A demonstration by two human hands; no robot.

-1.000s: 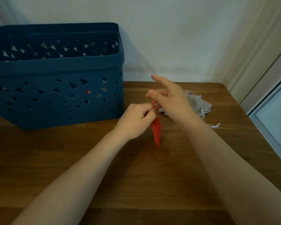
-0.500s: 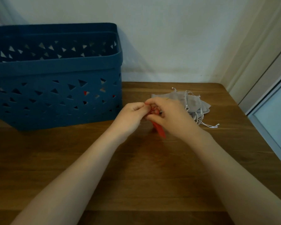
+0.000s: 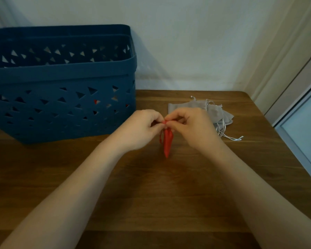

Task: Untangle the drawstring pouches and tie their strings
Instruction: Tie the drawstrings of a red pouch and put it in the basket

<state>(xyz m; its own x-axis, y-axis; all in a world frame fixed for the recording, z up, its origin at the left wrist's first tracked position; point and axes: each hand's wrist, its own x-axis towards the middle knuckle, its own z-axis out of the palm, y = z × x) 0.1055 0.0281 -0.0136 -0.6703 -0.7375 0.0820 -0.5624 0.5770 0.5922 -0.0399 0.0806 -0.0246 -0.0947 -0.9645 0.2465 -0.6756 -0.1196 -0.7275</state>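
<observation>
Partway through, by the look of things. Grey pouches (image 3: 203, 109) piled on the far right of the table (image 3: 151, 194), white strings (image 3: 226, 133) trailing off the heap toward the near right; whether tied already or waiting cannot be told from here. Flecks of red showing through the cut-outs of the blue basket (image 3: 61, 105) at far left, so probably more pouches inside, though too little visible to be sure. Likely several left to handle after this one.

Currently working on the red pouch (image 3: 168, 141), held up over the middle of the table between both hands, hanging narrow end down, gathered mouth at the top. Left hand (image 3: 142, 128) with fingers curled, thumb and forefinger pinching at the mouth from the left. Right hand (image 3: 192, 126) likewise curled, fingertips (image 3: 171, 121) pinching the same spot from the right, the two hands touching or very nearly so at the top of the pouch. A loop of red string (image 3: 161, 139) dangling down the left side of the pouch, just below the left hand. Knot itself hidden between the fingertips, so no telling whether formed, half-formed or only started. Judged to be the tying step, with tightening yet to come.
</observation>
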